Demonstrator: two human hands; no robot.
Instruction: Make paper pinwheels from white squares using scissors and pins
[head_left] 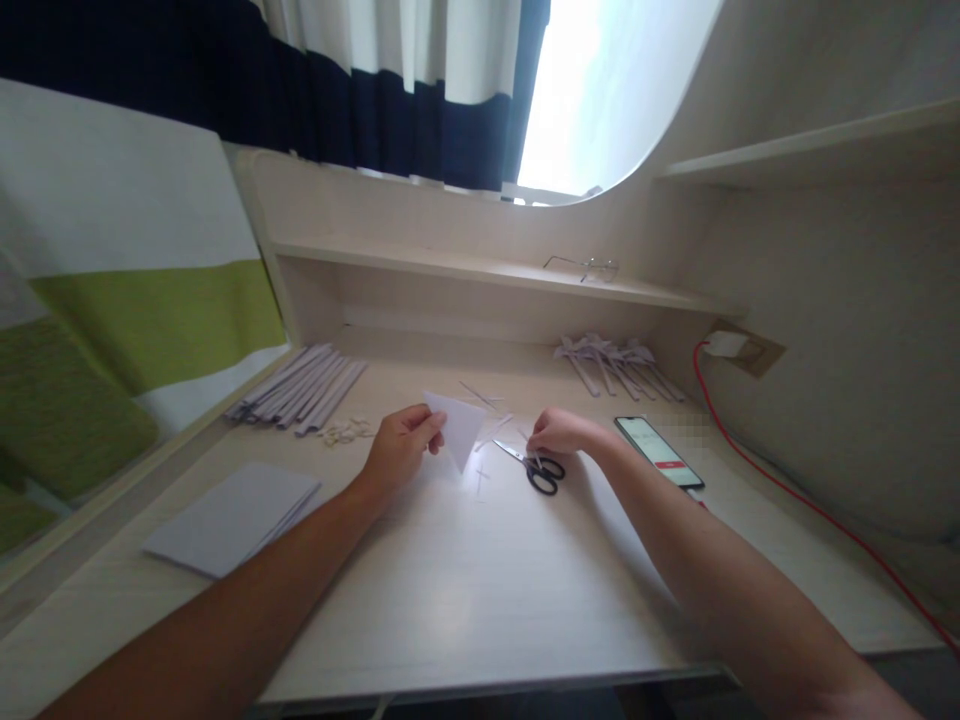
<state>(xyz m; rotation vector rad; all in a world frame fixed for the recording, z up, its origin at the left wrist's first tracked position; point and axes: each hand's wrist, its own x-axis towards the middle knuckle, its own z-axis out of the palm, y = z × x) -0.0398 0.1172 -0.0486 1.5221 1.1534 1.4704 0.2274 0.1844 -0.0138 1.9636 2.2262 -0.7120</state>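
A folded white paper triangle (459, 430) is pinched between the thumb and fingers of my left hand (405, 442), raised over the middle of the table with one corner pointing down. My right hand (559, 432) has its fingers closed just above the pivot of black-handled scissors (541, 474), which lie on the tabletop. A small pale sliver shows at those fingertips; whether they grip it or the scissors is unclear. Thin paper strips (491, 432) lie scattered between the hands and below the triangle.
Rolled paper sticks (300, 388) are piled at the left, beside small pale pieces (348, 431). Folded paper sheets (232, 515) lie front left. Paper pinwheel-like shapes on sticks (615, 362) rest back right. A phone (658, 452), red cable (795, 488) and glasses on the shelf (600, 268) are rightward.
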